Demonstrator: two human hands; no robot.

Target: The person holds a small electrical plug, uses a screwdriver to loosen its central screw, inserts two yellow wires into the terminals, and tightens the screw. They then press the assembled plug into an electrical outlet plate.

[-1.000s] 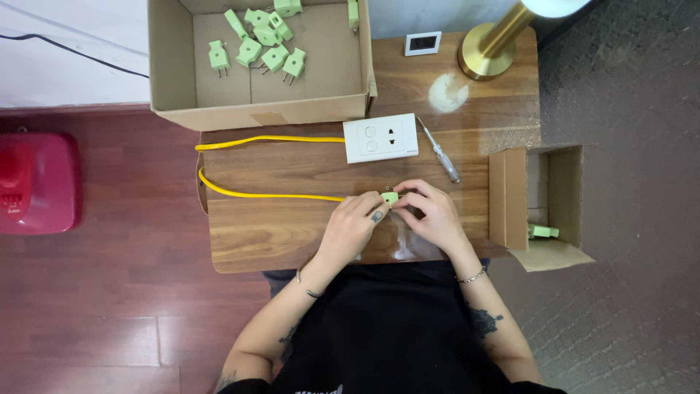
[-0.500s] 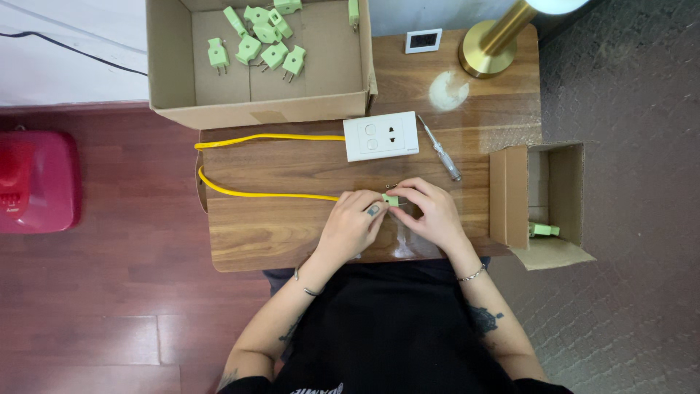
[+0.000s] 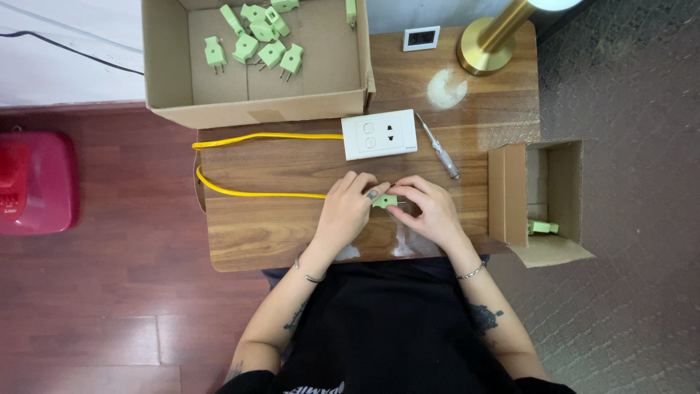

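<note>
Seen from above, a person's two hands meet near the middle of a small wooden tabletop (image 3: 292,233), toward its front edge. The left hand (image 3: 348,208) and the right hand (image 3: 430,208) both pinch a small pale green plug (image 3: 384,201) between their fingertips, the fingers curled in around it. A yellow cable (image 3: 255,193) runs from the plug leftward across the tabletop, loops at the left edge and returns along the back edge to a white wall socket plate (image 3: 380,135) lying flat just behind the hands. A slim screwdriver (image 3: 438,147) lies at a slant just right of the plate. In the back right corner stands a brass lamp base (image 3: 485,47), with a small white square device (image 3: 421,38) beside it. An open cardboard box (image 3: 255,102) overlaps the back left corner, holding several loose green plugs (image 3: 259,40). A smaller cardboard box (image 3: 543,201) sits against the right edge, open, with one green plug (image 3: 543,228) inside. A red object (image 3: 36,182) rests on the floor, well left.
</note>
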